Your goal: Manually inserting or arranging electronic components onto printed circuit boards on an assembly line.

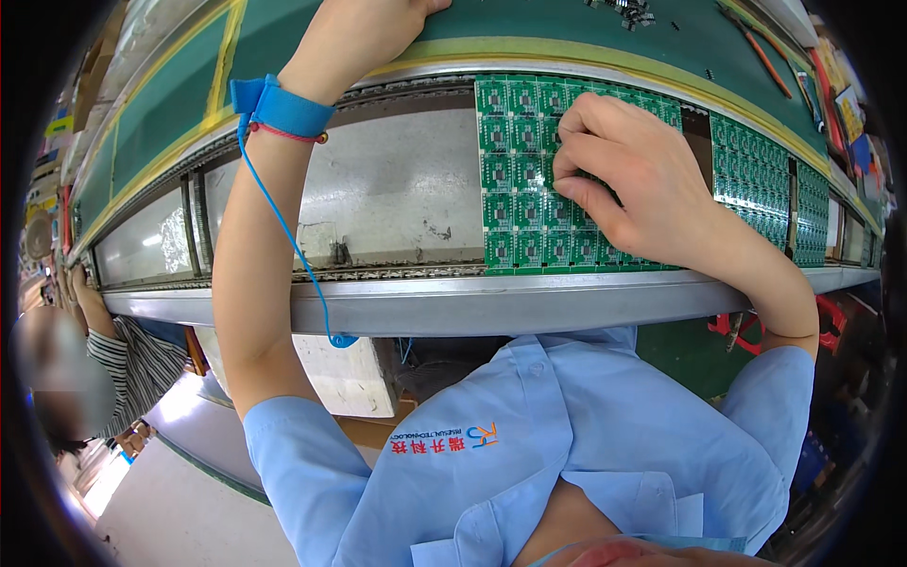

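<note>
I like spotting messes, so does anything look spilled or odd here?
Maybe one thing: near the top, small dark pieces lie in a jumbled heap on the green mat, with strays apart from it, as if spilled. The green circuit boards below the right hand look orderly.

Orange-handled tool (767,64) on green mat (529,19), upper right. Yellow tape (228,57) along mat, upper left. Red stool (831,323) at right (only partly showing). White block (364,389) lower down, left of centre. Striped-sleeved co-worker (149,367), far left.
</note>
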Tool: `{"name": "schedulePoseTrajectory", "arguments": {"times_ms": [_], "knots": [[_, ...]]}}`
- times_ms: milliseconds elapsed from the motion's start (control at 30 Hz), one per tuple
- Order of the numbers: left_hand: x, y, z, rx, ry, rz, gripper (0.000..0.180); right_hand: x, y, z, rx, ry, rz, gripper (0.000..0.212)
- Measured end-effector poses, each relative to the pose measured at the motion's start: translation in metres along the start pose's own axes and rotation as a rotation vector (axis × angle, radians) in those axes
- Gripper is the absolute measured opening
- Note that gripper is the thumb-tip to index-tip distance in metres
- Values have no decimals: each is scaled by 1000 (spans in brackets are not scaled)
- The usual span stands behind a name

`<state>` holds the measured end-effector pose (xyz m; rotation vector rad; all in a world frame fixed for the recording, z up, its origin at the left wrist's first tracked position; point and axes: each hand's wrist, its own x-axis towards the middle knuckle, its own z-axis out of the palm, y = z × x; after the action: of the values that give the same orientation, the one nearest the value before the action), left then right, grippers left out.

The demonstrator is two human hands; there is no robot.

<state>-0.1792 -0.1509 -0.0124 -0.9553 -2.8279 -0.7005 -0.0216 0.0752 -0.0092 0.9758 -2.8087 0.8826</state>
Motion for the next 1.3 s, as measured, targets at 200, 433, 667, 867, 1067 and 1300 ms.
{"name": "schedulePoseTrajectory", "arguments": {"times_ms": [200, 433, 667, 867, 1067, 1300], "knots": [[-3, 8, -1, -77, 71, 71, 15, -3, 2, 1, -38, 16, -28, 8], [0, 1, -5, -28, -49, 93, 11, -5, -1, 1, -140, 43, -86, 10], [-12, 35, -23, -286, 148, -4, 9, -6, -2, 2, -146, 62, -119, 10], [-21, 72, -31, -383, -80, -126, 17, -8, -1, 0, -176, 63, -110, 9], [-53, 77, -2, -351, -54, 174, 14, -10, 0, -2, -188, 64, -103, 8], [-76, 84, 7, -355, -145, 185, 12, -13, 3, -3, -167, 51, -87, 6]]}}
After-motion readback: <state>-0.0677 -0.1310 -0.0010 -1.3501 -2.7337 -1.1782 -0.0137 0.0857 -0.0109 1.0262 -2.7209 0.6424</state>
